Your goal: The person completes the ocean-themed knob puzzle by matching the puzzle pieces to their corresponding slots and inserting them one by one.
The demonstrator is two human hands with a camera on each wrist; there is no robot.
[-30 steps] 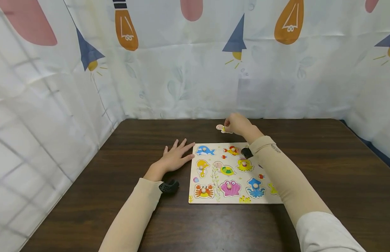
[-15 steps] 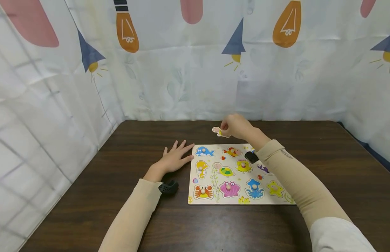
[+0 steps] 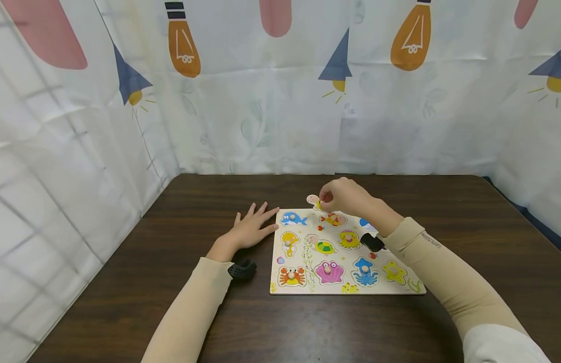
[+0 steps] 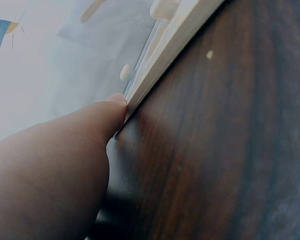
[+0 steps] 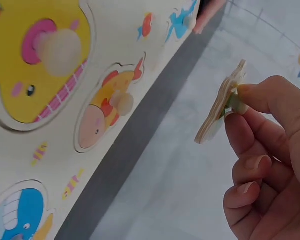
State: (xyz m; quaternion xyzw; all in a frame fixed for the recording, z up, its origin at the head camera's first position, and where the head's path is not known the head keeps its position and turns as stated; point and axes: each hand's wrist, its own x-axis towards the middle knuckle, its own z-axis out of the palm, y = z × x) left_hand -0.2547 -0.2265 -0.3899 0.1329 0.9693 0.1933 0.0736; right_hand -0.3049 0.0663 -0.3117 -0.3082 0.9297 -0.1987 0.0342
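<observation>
My right hand (image 3: 348, 197) pinches a turtle puzzle piece (image 3: 313, 200) by its knob, above the far edge of the pegged puzzle board (image 3: 348, 260). Seen edge-on in the right wrist view, the wooden piece (image 5: 220, 107) hangs tilted and apart from the board, with its face mostly hidden by the fingers. A turtle shape (image 3: 324, 246) without a knob shows in the middle of the board. My left hand (image 3: 248, 229) lies on the table with spread fingers. Its thumb (image 4: 115, 107) touches the board's left side in the left wrist view.
Other sea-animal pieces with knobs sit in the board, among them a whale (image 3: 294, 218), a crab (image 3: 292, 276) and a shell (image 3: 330, 272). Around the board extends the dark wooden table (image 3: 207, 322). A printed curtain (image 3: 262, 126) hangs behind it.
My right hand has brought the turtle piece nearer, from the table behind the board to above the board's far edge. The left hand has stayed in place.
</observation>
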